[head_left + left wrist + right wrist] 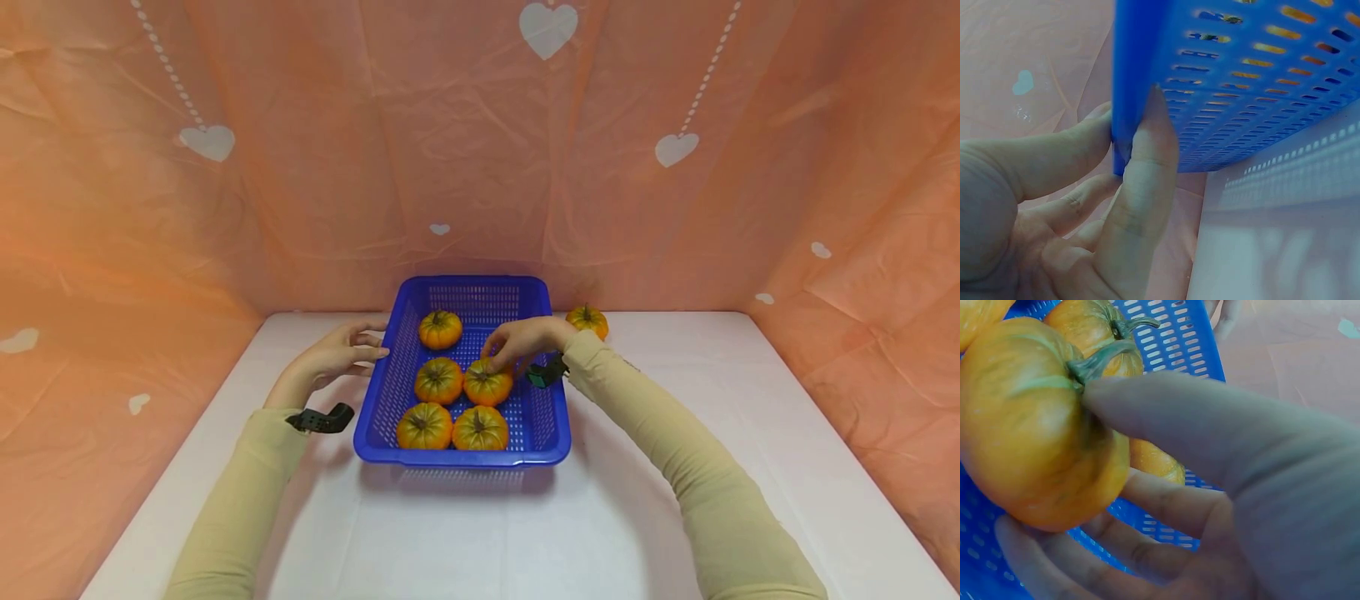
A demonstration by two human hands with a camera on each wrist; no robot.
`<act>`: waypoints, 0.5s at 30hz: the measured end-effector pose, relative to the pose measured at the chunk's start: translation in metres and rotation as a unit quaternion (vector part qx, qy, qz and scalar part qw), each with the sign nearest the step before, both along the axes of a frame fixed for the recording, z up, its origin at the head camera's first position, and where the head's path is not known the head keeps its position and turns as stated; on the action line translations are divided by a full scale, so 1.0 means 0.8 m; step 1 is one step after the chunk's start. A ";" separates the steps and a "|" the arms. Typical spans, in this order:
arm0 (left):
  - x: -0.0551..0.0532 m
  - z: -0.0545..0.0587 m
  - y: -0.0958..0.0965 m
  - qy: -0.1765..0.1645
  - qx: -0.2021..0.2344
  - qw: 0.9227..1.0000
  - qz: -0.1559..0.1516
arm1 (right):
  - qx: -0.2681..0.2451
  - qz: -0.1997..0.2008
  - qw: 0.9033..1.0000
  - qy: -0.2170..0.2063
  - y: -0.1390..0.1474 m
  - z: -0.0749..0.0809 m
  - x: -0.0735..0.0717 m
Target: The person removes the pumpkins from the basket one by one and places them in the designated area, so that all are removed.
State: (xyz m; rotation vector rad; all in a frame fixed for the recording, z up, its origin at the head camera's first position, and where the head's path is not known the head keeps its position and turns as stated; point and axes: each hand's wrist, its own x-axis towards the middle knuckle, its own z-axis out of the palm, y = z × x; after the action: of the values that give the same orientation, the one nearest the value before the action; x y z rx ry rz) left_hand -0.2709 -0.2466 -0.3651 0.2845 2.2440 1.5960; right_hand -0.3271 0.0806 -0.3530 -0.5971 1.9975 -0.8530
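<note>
Inspecting the right hand (pixel 522 340), we find its grip partly curled round a pumpkin (pixel 487 387) inside the blue basket (pixel 462 457), thumb beside the stem (pixel 1100 362). We record the pumpkin below and left of that hand, the nearer one; the left hand (pixel 333 354) pinches the basket's left rim (pixel 372 392), farther off.

1. The blue basket (pixel 461 457), dotted with holes, is in the middle of the frame.
2. The round orange pumpkin (pixel 489 392), with its green stem (pixel 1102 361), is inside, just below the middle.
</note>
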 end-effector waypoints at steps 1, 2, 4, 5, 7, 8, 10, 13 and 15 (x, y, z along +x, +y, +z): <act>0.000 0.000 0.000 0.000 -0.002 1.000 0.002 | -0.001 0.002 1.000 0.003 0.000 0.000 0.001; 0.000 0.000 0.001 0.001 -0.004 1.000 0.002 | -0.001 0.003 1.000 0.005 0.000 -0.001 0.001; 0.000 -0.001 0.001 0.003 -0.008 1.000 0.002 | -0.002 0.005 1.000 0.009 0.000 -0.002 0.002; 0.000 -0.001 0.002 0.003 -0.008 1.000 0.002 | -0.003 0.003 1.000 0.008 -0.001 -0.002 0.003; 0.000 -0.001 0.002 0.002 -0.006 1.000 0.001 | -0.004 0.005 1.000 0.006 -0.001 -0.003 0.003; 0.000 -0.001 0.001 0.002 -0.003 1.000 -0.001 | -0.004 0.004 1.000 0.004 -0.002 -0.003 0.003; 0.000 -0.002 0.001 0.001 0.004 1.000 -0.003 | -0.003 0.003 1.000 0.002 -0.002 -0.003 0.004; 0.000 -0.001 0.000 -0.001 0.009 1.000 -0.004 | -0.005 0.001 1.000 0.008 -0.003 -0.002 0.006; 0.000 0.000 0.000 0.001 0.009 1.000 -0.006 | -0.008 0.000 1.000 0.020 -0.002 -0.001 0.007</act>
State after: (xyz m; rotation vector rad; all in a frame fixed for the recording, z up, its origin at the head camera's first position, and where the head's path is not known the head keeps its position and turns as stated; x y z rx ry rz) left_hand -0.2712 -0.2464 -0.3648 0.3020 2.2263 1.6111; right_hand -0.3216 0.0787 -0.3534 -0.6288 2.0278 -0.8641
